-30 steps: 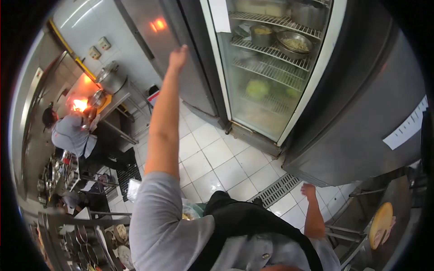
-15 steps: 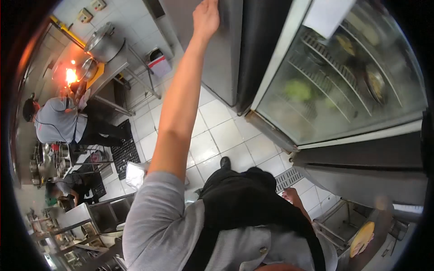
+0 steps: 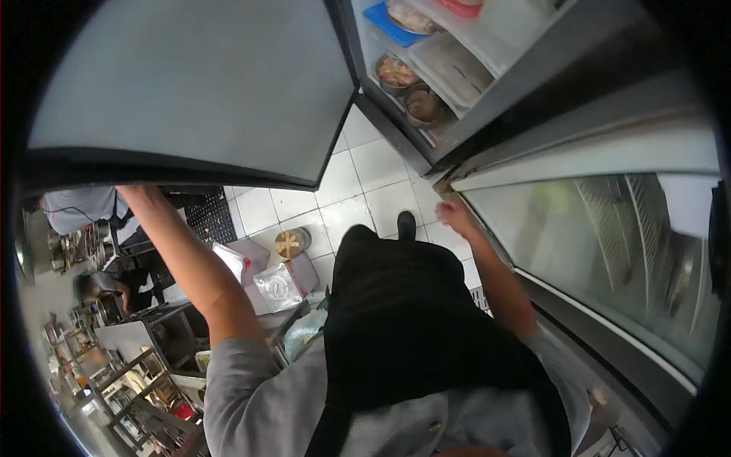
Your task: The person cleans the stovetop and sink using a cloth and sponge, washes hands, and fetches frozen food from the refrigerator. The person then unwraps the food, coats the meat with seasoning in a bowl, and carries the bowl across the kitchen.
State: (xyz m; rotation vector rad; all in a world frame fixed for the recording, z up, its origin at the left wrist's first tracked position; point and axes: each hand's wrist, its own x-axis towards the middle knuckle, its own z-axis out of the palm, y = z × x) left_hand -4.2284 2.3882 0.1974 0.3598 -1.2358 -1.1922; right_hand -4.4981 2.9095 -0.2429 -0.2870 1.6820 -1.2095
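My left hand (image 3: 137,193) is at the outer edge of a grey refrigerator door (image 3: 198,84), which stands wide open. The door hides its fingers, but the arm reaches out to it as the door swings. My right hand (image 3: 455,217) holds nothing, its fingers loosely apart, close to the lower corner of a glass-fronted fridge door (image 3: 525,221). Inside the opened refrigerator, a bowl of pale food (image 3: 397,71) sits beside a bowl of brown food (image 3: 423,104). Above them are a blue tray (image 3: 396,24) and a clear plastic container (image 3: 453,68).
On the white tiled floor (image 3: 339,183) stand a tin (image 3: 292,243) and a foil-topped box (image 3: 279,288) to my left. Two people in grey shirts, one (image 3: 84,209) partly behind the door, are farther left. Metal shelving (image 3: 133,381) holds kitchenware at lower left.
The grey refrigerator door has swung open to the left along with my left hand, exposing the shelves. My right hand has come up and forward from beside my hip.
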